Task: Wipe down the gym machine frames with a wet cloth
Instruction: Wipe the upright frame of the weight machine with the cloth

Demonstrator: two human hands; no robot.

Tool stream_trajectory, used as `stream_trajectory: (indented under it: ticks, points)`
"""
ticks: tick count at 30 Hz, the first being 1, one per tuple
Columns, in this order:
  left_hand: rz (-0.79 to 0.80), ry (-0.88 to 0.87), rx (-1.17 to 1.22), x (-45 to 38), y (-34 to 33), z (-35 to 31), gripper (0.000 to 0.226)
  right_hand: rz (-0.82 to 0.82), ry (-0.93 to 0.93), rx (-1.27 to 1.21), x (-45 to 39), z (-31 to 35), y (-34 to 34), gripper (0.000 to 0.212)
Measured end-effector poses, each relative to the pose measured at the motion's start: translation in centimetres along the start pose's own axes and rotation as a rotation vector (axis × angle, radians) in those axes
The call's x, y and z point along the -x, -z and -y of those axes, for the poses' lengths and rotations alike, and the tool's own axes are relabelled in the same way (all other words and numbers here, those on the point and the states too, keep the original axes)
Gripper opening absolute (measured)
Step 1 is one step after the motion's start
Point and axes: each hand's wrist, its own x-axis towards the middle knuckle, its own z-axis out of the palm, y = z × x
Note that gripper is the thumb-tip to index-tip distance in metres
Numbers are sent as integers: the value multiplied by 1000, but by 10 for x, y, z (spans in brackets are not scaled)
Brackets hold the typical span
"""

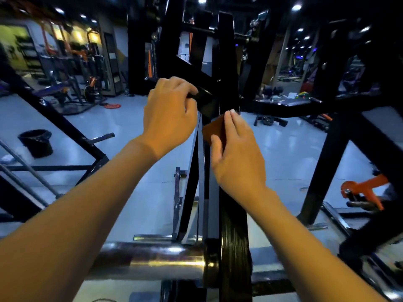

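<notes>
A black gym machine frame (226, 62) rises in the middle of the view, with a slanted bar running down to the left. My left hand (170, 114) grips that slanted bar, fingers curled over its top. Just below and to the right, my right hand (235, 153) holds a small brown cloth (214, 130) between thumb and fingers and presses it against the upright black post. Most of the cloth is hidden by the hand.
A chrome barbell sleeve (152, 260) and a black weight plate (234, 247) lie close below my arms. A black bucket (36, 142) stands on the pale floor at left. Black frame bars (340, 149) and an orange lever (364, 190) stand at right.
</notes>
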Motion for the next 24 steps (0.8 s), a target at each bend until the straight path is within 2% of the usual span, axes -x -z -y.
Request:
stream_trajectory:
  ticks: [5, 10, 15, 24]
  points:
    - [-98, -100, -66, -46, -27, 3, 40, 43, -41, -20, -98, -13, -9, 60]
    - [-122, -88, 19, -90, -47, 7, 39, 121, -69, -48, -166, -24, -14, 61]
    - [-263, -95, -118, -94, -82, 18, 46, 129, -90, -28, -234, -30, -19, 62]
    - [-453, -141, -2, -93, -101, 25, 45, 134, -75, -52, -354, -45, -29, 62]
